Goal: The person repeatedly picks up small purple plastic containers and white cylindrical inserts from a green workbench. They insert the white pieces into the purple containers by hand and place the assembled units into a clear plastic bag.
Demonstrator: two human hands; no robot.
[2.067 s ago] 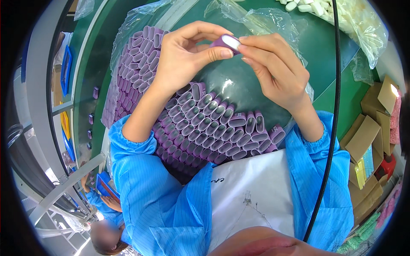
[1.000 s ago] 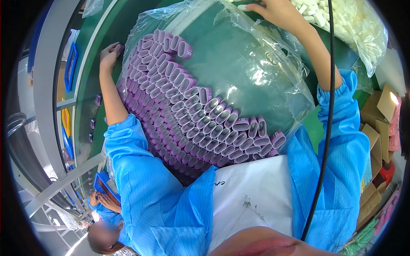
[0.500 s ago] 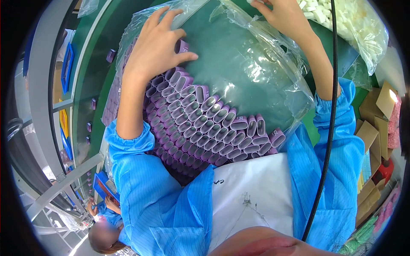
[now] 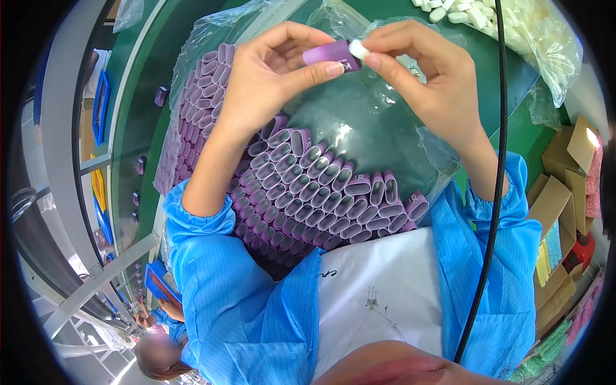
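Observation:
Between thumb and fingers my left hand (image 4: 266,80) holds a purple oval sleeve (image 4: 327,56), lighter at its left end and lying roughly sideways. A small white plug (image 4: 358,49) is pinched in my right hand (image 4: 427,74), right at the sleeve's darker right end. Whether the plug has entered the sleeve I cannot tell. Below both hands, many more purple sleeves (image 4: 305,189) stand packed in rows with open ends up, on clear plastic sheeting. Another group of them (image 4: 208,83) lies left of my left forearm.
White plugs (image 4: 462,13) fill a clear bag (image 4: 539,51) at the upper right. A black cable (image 4: 497,192) hangs down the right side, by cardboard boxes (image 4: 558,199). Single purple pieces (image 4: 140,165) sit on the green strip at left. Another person (image 4: 160,346) works at lower left.
My left hand has taken up a purple sleeve and moved right. The right hand has come down and inward, bringing the white plug to the sleeve's end.

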